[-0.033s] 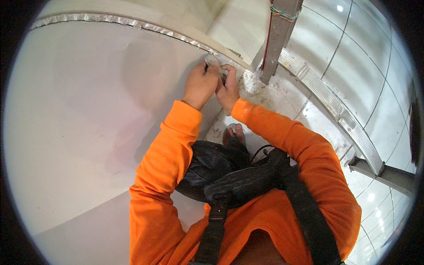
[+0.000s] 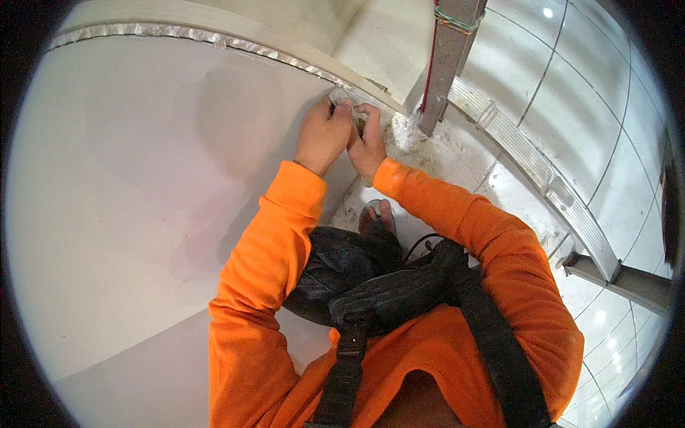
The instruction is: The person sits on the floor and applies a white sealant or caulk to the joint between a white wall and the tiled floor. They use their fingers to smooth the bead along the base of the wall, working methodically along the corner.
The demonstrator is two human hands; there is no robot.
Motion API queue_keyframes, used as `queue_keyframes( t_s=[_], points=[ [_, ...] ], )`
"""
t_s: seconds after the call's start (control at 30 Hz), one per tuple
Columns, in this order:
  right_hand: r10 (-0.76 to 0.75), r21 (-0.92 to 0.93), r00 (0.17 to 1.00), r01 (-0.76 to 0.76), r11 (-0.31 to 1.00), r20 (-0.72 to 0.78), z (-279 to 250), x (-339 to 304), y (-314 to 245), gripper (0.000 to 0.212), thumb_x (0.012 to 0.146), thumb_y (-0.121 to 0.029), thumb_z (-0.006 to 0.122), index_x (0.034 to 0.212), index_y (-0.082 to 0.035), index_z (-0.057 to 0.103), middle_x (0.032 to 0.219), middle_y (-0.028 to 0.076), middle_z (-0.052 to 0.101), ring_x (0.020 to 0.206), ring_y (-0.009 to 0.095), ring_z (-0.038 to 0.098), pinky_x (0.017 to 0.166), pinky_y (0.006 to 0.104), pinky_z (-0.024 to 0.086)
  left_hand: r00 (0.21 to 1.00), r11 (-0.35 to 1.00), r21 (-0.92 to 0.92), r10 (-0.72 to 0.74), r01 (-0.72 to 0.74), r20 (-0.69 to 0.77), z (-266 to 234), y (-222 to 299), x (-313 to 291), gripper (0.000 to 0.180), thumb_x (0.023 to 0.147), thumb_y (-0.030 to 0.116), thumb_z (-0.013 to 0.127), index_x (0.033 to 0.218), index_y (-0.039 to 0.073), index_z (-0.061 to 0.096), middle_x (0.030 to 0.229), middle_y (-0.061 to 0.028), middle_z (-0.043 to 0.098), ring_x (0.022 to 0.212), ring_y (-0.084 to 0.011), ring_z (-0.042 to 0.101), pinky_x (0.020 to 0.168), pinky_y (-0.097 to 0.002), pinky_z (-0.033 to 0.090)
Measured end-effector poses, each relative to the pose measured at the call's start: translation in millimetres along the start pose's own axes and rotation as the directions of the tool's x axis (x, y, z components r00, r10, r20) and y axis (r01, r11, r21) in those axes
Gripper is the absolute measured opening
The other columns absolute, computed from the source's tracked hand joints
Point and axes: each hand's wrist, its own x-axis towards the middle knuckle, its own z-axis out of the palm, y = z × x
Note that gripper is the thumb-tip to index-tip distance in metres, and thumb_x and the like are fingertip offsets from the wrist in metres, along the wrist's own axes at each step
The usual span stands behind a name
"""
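My left hand [image 2: 322, 139] is closed, thumb and fingers pinching a small pale, thin piece [image 2: 340, 93] whose kind I cannot make out. It is at the right end of a rough white seam [image 2: 214, 38] along the curved edge of a large pale panel [image 2: 143, 157]. Pressed close beside it, my right hand [image 2: 368, 150] has its fingers curled. Something dark shows between those fingers, mostly hidden by them. Both hands are near the panel's far right corner.
Just right of my hands stands a grey metal post [image 2: 449, 68] with wire wound round it. A ribbed metal strip [image 2: 528, 157] slants across the tiled floor [image 2: 585, 93] to a dark metal bar [image 2: 628, 282]. White debris [image 2: 407, 132] lies by the post's foot. My sandalled foot [image 2: 377, 217] is below my hands.
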Motion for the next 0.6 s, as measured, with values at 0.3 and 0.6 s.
queue_keyframes(
  t_s=[0.3,0.6],
  points=[
    [0.196,-0.229,0.907,-0.114,0.967,0.374,-60,33,-53,0.049,0.089,-0.047,0.058,0.112,-0.007,0.042,0.083,0.019,0.059,0.074,0.028,0.058,0.069,0.0414,0.047,0.991,0.998,0.004,0.056,-0.056,-0.121,8,17,-3,0.036,0.086,0.026,0.048,0.081,-0.008,0.061,0.081,-0.0290,0.062,0.079,-0.0445,0.060,0.072,-0.0458,0.046],
    [0.224,-0.297,0.867,-0.092,0.950,0.445,-82,33,-75,0.054,0.089,-0.049,0.056,0.114,-0.004,0.041,0.090,0.018,0.058,0.083,0.026,0.057,0.075,0.0379,0.046,0.987,0.990,0.096,0.118,-0.107,-0.109,8,21,-13,0.041,0.085,0.032,0.051,0.077,-0.007,0.060,0.079,-0.0303,0.060,0.080,-0.0476,0.058,0.071,-0.0494,0.045]
  ],
)
